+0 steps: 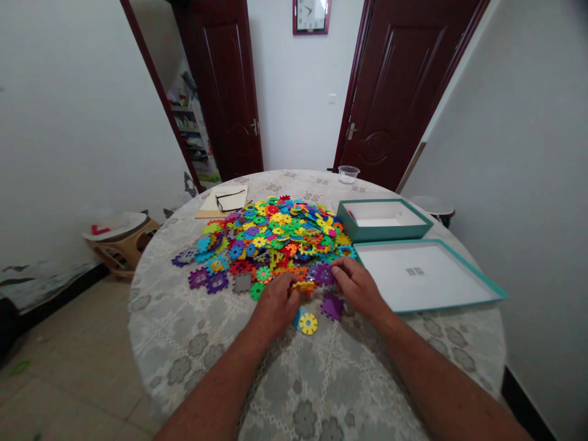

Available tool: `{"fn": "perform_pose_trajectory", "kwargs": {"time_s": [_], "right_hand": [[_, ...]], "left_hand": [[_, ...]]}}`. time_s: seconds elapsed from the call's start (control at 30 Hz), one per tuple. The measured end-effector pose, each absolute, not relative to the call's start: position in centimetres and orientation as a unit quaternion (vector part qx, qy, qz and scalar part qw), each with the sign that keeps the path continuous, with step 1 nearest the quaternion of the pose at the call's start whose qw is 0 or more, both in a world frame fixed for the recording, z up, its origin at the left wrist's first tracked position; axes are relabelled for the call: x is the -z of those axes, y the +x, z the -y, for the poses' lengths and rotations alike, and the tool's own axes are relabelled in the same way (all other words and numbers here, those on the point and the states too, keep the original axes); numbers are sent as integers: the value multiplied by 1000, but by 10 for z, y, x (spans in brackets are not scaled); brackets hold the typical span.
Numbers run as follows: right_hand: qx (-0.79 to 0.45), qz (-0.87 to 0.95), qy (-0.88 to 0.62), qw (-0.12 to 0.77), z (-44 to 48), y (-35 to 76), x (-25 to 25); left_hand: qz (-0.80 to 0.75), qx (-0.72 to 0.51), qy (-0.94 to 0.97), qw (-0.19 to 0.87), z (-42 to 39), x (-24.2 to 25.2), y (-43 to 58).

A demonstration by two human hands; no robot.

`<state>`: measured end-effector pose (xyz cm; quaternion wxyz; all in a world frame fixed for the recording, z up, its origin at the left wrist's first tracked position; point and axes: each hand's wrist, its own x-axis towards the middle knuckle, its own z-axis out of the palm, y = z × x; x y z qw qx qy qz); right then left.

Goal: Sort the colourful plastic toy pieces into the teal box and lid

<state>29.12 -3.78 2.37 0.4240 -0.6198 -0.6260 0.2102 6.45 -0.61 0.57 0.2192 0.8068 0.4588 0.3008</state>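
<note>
A heap of colourful plastic gear-shaped pieces (pixel 275 236) lies on the round table (pixel 193 343). My left hand (pixel 275 304) and my right hand (pixel 356 285) rest at the heap's near edge, fingers curled. Between them sits a yellow-orange piece (pixel 304 286), and both hands seem to pinch it. A purple piece (pixel 324 274) lies under my right fingertips. A yellow gear (pixel 308 323) and another purple piece (pixel 332 306) lie loose just in front of the hands.
A teal box (pixel 383 219) and its flat lid (pixel 425 275) lie to the right. Glasses on a notebook (pixel 228 199) and a clear cup (pixel 348 174) sit at the far side. A stool (pixel 120 236) stands left of the table.
</note>
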Motion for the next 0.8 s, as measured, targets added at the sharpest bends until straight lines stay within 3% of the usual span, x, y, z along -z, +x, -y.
{"fn": "perform_pose_trajectory", "kwargs": {"time_s": [0.2,0.47,0.6,0.8], "right_hand": [[-219,715,-544,381,44,277,-24],[-199,727,-530,388,41,266,-8],[-121,722,-557,393,38,274,-8],[-1,776,-576,257,34,279,-4]], "left_hand": [[-476,-274,786,285,5,-16,61],[-445,-273,787,329,8,-22,63],[-456,-294,778,318,9,-23,62],[-495,-303,751,315,5,-23,56]]}}
